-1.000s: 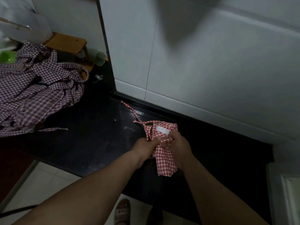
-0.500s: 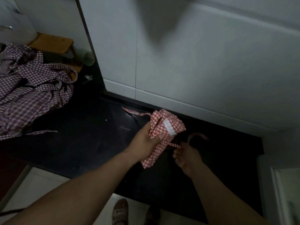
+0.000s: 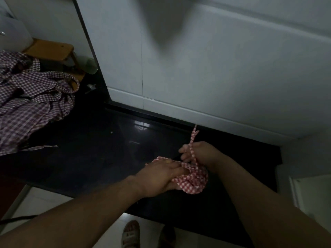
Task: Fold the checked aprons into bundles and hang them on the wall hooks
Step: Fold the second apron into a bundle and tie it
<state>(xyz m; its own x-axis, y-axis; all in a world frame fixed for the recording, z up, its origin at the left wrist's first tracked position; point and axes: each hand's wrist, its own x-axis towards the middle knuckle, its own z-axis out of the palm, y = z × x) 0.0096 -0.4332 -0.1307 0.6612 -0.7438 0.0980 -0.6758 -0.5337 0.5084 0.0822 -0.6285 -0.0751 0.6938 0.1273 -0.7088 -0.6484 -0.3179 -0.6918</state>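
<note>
The left hand (image 3: 159,178) squeezes the red bundle (image 3: 194,182), and the right hand (image 3: 204,153) pinches its strap (image 3: 192,136). If the strap slips (it looks thin), the bundle could fall open.

Dim, murky wide-angle view.
Soft shadow on white tiled wall (image 3: 232,77), top centre; small glare on glossy black countertop (image 3: 100,140).

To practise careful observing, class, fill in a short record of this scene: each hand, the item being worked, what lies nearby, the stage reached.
Left hand: grips the red checked bundle over the black counter
Right hand: pinches the strap, drawn upward from the bundle
Nearby: heap of purple checked aprons on the counter's left end; wooden stool beyond
Stage: bundle not yet hung
</note>
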